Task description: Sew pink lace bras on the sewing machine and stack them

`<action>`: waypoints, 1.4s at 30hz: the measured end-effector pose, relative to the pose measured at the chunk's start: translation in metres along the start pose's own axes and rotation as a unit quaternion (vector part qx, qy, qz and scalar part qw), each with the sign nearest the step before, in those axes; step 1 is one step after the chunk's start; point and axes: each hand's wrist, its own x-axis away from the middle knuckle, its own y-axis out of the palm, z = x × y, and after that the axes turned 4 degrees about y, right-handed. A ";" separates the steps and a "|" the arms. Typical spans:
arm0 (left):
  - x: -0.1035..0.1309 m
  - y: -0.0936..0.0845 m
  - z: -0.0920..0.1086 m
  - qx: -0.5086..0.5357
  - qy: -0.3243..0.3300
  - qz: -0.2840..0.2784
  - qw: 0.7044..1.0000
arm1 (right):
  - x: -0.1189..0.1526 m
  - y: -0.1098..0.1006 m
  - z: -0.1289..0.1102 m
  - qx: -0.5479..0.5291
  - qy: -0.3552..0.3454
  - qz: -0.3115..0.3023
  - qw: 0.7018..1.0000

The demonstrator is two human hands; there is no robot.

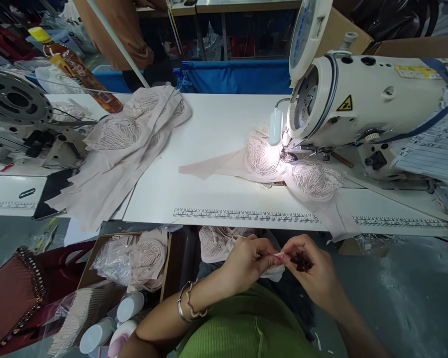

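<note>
Over my lap, my left hand (256,256) and my right hand (308,263) meet with fingers pinched. Between their fingertips is a small pale pink strip (279,254), mostly hidden by the fingers. A dark brownish thing (302,262) shows under the curled fingers of my right hand; its kind is unclear. Pale pink lace bra pieces (216,243) lie on my lap, partly behind my left hand. On the table, a pale pink lace bra (263,159) lies under the needle area of the lit sewing machine (366,99), one wing hanging over the front edge.
A heap of lace bras (123,134) lies on the white table (209,112) at left, near a second machine (18,109) and a tilted drink bottle (82,72). Below stands a cardboard box (166,268) with bra cups, beside white-capped bottles (130,306). Another person (115,30) is behind.
</note>
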 end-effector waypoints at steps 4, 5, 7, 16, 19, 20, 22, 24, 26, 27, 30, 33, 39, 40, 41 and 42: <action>-0.002 0.001 -0.004 0.097 -0.047 0.002 0.994 | 0.000 -0.010 0.010 -0.026 0.045 0.023 0.998; -0.002 0.001 -0.004 0.130 -0.063 -0.008 0.989 | 0.000 -0.012 0.012 -0.033 0.054 0.022 0.998; -0.003 -0.001 -0.002 0.180 -0.083 -0.023 0.980 | 0.001 -0.015 0.015 -0.042 0.060 -0.002 0.997; -0.005 -0.002 0.003 0.173 -0.094 -0.013 0.980 | 0.001 -0.007 0.009 -0.077 0.109 -0.137 0.981; -0.005 -0.003 0.003 0.161 -0.101 -0.022 0.982 | 0.000 -0.005 0.009 -0.073 0.109 -0.145 0.981; -0.005 -0.003 0.003 0.155 -0.100 -0.025 0.983 | 0.000 -0.004 0.008 -0.075 0.111 -0.147 0.980; -0.005 -0.004 0.004 0.144 -0.097 -0.028 0.984 | -0.002 -0.004 0.007 -0.080 0.117 -0.152 0.978; -0.005 -0.004 0.004 0.138 -0.091 -0.029 0.986 | -0.003 -0.003 0.005 -0.086 0.125 -0.155 0.976; -0.005 -0.004 0.003 0.137 -0.084 -0.028 0.987 | -0.005 -0.001 0.003 -0.090 0.131 -0.152 0.975; -0.005 -0.004 0.003 0.138 -0.082 -0.027 0.987 | -0.006 -0.001 0.003 -0.092 0.131 -0.149 0.976; -0.004 -0.005 0.000 0.145 -0.085 -0.023 0.985 | -0.006 0.001 0.005 -0.108 0.129 -0.118 0.979; -0.005 -0.006 -0.002 0.158 -0.097 0.001 0.983 | 0.001 0.000 0.018 -0.135 0.099 -0.043 0.985; -0.005 -0.014 -0.005 0.180 -0.111 0.028 0.977 | 0.013 -0.003 0.045 0.052 0.068 -0.156 0.984; -0.005 -0.016 -0.006 0.181 -0.105 0.023 0.978 | 0.013 -0.004 0.044 0.072 0.070 -0.177 0.979; -0.006 -0.019 -0.006 0.176 -0.088 0.018 0.980 | 0.012 -0.006 0.040 0.078 0.065 -0.192 0.976; -0.007 -0.021 -0.007 0.165 -0.055 0.020 0.985 | 0.012 -0.009 0.035 0.070 0.047 -0.202 0.976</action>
